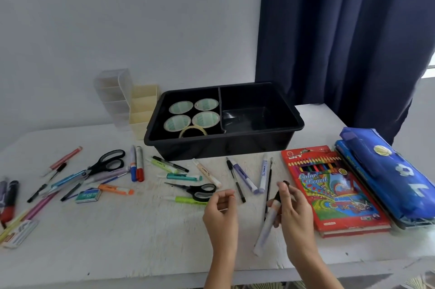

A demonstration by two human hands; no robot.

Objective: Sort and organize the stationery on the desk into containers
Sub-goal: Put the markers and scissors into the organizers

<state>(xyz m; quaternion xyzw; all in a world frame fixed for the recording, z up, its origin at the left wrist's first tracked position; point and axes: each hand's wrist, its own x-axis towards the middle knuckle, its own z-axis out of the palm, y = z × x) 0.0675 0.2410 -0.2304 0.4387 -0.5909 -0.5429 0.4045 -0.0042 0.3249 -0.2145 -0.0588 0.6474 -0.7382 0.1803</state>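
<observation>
My right hand (293, 204) grips a whitish marker (268, 227) with a dark cap, held slanted above the desk's front. My left hand (221, 208) hovers just left of it, its fingers curled loosely and nothing in them. Pens and markers (244, 179) lie scattered on the white desk (117, 241) beyond my hands. Small black scissors (195, 188) lie left of my left hand. A black two-part bin (259, 145) stands at the back; its left half holds several tape rolls (190, 114), its right half is bare.
Large black scissors (106, 164), more pens, highlighters and an eraser box (88, 195) litter the left side. A cream divider box (141, 110) and a clear organiser (113, 96) stand behind. A red colour pencil box (329, 192) and a blue pencil case (386, 171) lie right.
</observation>
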